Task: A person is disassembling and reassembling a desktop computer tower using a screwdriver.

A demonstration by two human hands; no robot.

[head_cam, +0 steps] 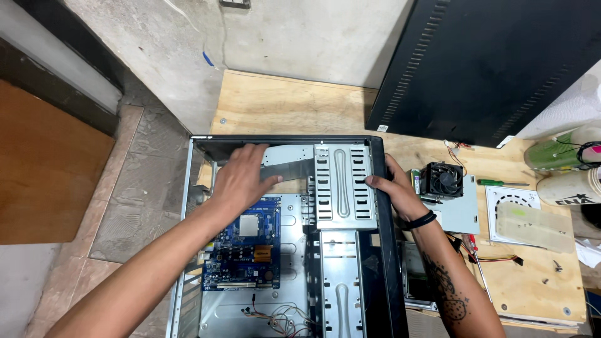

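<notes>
While the open computer case (194, 188) lies on its side across the edge of the wooden worktop (282, 106), both hands are inside or against it. The left hand (241, 178) rests flat near the top of the case, its fingers spread and laid over a grey metal plate (291, 164), just above the blue motherboard (247, 250); the grip is open, it presses and does not pinch. The right hand (394, 191) holds the black front edge of the case from the right side, with the fingers curled over onto the perforated drive cage (341, 184), so this grip is closed around the edge. A black band sits on the right wrist and a dark tattoo runs along the forearm.

A second drive cage (341, 281) lies below the first. Loose coloured wires (275, 313) lie at the bottom of the case. On the worktop to the right are a cooler fan (441, 180), a green-handled screwdriver (501, 183) and a white perforated plate (513, 206). A large black side panel (494, 62) leans behind them.
</notes>
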